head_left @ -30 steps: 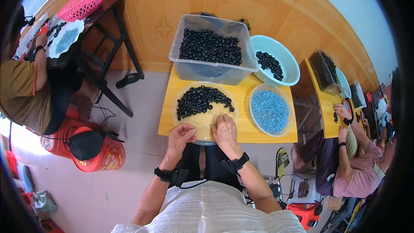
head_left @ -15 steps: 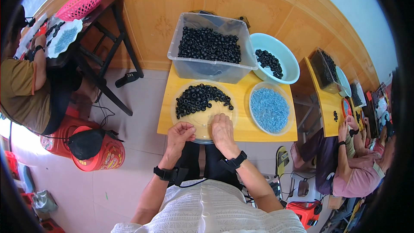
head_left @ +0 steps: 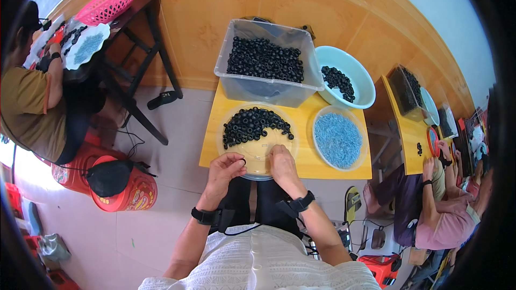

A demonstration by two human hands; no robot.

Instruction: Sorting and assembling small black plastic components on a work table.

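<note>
A small black ring is pinched between the thumb and forefinger of my left hand, at the near left rim of a round clear dish. Black ring-shaped parts are heaped in the far half of that dish. Over its near right side, my right hand has its fingers closed and pointing down. Whatever those fingertips hold, if anything, cannot be made out. To the right stands a round tray of small light-blue pieces.
Behind the dish, a clear plastic bin full of black parts stands on the yellow table. A pale blue basin is beside it. Two people work nearby: one at a dark table to the left, another at a yellow table to the right.
A black ring now shows in my left fingers, where none was visible. My right hand has shifted slightly to the right and down over the dish. The whole view has moved a little.
</note>
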